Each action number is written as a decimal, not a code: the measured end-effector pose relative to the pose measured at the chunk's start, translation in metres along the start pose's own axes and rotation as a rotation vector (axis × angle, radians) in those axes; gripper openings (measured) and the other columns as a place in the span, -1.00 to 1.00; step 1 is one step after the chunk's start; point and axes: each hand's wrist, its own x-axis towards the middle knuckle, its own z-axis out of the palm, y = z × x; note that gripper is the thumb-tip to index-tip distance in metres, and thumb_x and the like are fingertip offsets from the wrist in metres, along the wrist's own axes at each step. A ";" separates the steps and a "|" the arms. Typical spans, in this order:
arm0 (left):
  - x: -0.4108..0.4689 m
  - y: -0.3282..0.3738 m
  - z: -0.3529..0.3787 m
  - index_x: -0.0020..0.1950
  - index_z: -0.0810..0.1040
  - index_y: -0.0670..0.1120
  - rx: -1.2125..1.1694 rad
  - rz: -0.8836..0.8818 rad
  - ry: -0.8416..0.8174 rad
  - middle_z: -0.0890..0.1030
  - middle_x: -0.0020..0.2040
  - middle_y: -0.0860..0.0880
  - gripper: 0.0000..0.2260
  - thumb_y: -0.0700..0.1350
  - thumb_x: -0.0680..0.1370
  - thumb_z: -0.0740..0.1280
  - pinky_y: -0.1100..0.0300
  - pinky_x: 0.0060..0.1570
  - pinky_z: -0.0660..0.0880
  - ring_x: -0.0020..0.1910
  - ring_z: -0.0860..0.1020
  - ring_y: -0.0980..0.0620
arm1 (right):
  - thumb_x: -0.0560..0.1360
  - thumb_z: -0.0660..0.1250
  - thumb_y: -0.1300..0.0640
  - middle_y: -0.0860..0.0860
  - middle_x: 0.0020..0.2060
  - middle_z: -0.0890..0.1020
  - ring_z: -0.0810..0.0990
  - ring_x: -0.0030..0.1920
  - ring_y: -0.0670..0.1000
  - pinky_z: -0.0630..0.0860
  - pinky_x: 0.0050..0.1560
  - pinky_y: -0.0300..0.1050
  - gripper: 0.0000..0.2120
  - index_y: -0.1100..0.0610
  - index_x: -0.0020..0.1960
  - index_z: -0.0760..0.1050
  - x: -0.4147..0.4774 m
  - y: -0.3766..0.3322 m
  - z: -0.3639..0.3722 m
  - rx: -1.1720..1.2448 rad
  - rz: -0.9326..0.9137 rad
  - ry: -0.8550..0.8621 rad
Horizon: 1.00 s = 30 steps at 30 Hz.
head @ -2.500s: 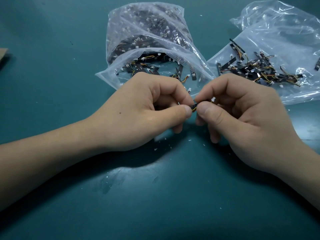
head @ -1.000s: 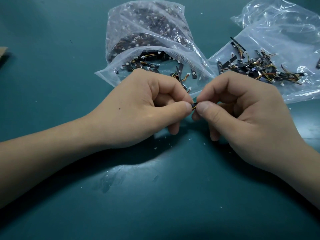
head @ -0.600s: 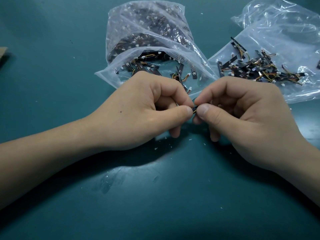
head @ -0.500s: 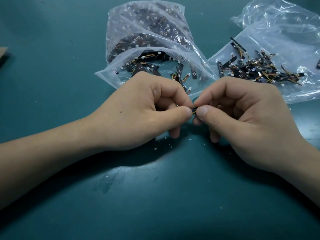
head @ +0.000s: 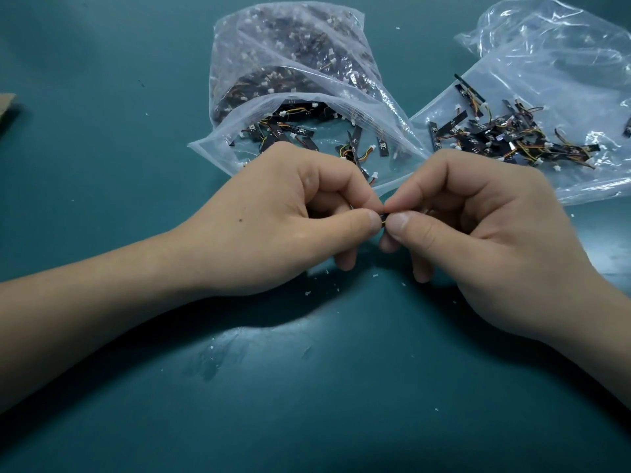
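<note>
Teal desk [head: 307,404]: left hand [head: 290,216] and right hand [head: 485,240] are pinching one small black wired strip [head: 384,218]; overpulling is likely risking wire breakage.

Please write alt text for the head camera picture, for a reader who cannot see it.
The left hand and the right hand pinch a small black wired part between them above a teal table. Behind them lie two clear plastic bags of similar parts: a full bag with its mouth open toward the hands, and a flatter bag at the right.
</note>
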 end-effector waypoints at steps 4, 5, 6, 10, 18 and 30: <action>-0.001 0.000 -0.002 -0.05 0.68 -0.03 -0.032 0.014 0.009 0.67 -0.36 -0.02 -0.90 -0.12 0.58 0.36 0.24 -0.38 0.44 -0.43 0.53 0.09 | 0.54 0.41 0.20 -0.01 -0.29 0.72 0.58 -0.48 -0.03 0.51 -0.41 -0.22 -0.93 0.04 -0.04 0.59 0.000 0.000 0.000 0.019 0.009 0.010; -0.001 0.000 -0.002 -0.04 0.67 -0.03 -0.042 0.018 0.021 0.67 -0.37 -0.01 -0.91 -0.13 0.58 0.36 0.23 -0.39 0.45 -0.43 0.53 0.08 | 0.55 0.41 0.16 -0.01 -0.27 0.72 0.59 -0.47 -0.03 0.53 -0.40 -0.20 -0.95 0.05 0.00 0.58 0.000 0.000 0.000 0.027 0.018 0.010; -0.001 -0.001 -0.002 -0.04 0.67 -0.03 -0.049 0.023 0.033 0.66 -0.37 -0.01 -0.91 -0.14 0.58 0.36 0.21 -0.41 0.46 -0.44 0.53 0.05 | 0.56 0.41 0.10 0.01 -0.26 0.72 0.60 -0.46 -0.03 0.54 -0.39 -0.18 -0.94 0.05 0.03 0.58 0.000 0.000 0.001 0.038 0.029 0.009; 0.000 -0.002 -0.001 -0.01 0.65 -0.07 -0.043 0.054 0.016 0.65 -0.37 0.00 -0.92 -0.15 0.60 0.34 0.20 -0.39 0.45 -0.44 0.54 -0.04 | 0.58 0.26 -0.07 0.04 -0.31 0.69 0.57 -0.46 0.03 0.46 -0.41 -0.17 -0.76 0.09 -0.10 0.54 0.002 0.001 0.000 0.025 0.061 -0.006; 0.001 -0.001 -0.003 0.02 0.66 -0.08 -0.109 0.086 0.099 0.59 -0.40 0.08 -0.85 -0.11 0.64 0.29 0.25 -0.37 0.45 -0.43 0.53 0.13 | 0.61 0.18 -0.03 -0.05 -0.47 0.53 0.48 -0.45 -0.04 0.36 -0.36 -0.23 -0.62 0.07 -0.34 0.46 0.000 0.002 -0.004 -0.132 -0.004 -0.141; 0.000 -0.002 -0.003 -0.13 0.64 -0.12 0.117 0.235 0.508 0.58 -0.37 -0.01 -0.76 -0.16 0.64 0.22 0.17 -0.25 0.44 -0.33 0.55 0.00 | 0.75 0.08 0.10 0.08 -0.28 0.68 0.31 -0.59 0.04 0.24 -0.53 -0.26 -0.69 0.14 0.28 0.56 0.007 0.009 -0.010 0.337 0.062 0.306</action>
